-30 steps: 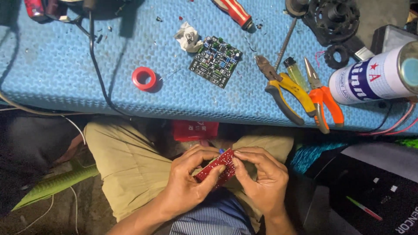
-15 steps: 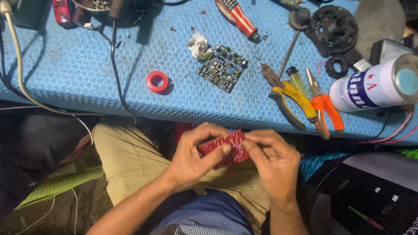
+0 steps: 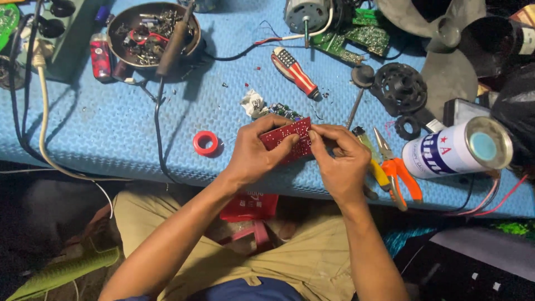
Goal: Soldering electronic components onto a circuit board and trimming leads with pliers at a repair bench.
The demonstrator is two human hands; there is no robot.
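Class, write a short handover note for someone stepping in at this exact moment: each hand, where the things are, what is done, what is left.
Left hand: grips the red circuit board by its left end.
Right hand: pinches the board's right end.
Board: held over the blue mat, above a green circuit board.
Nearby: red tape roll, screwdriver, orange pliers, spray can.
Done: board lifted.
Left: nothing set down; no tool in hand.

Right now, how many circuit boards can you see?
3, maybe more hidden. A red circuit board is held between both hands, a dark green board peeks out just behind it, and a green board lies beside the motor at the top.
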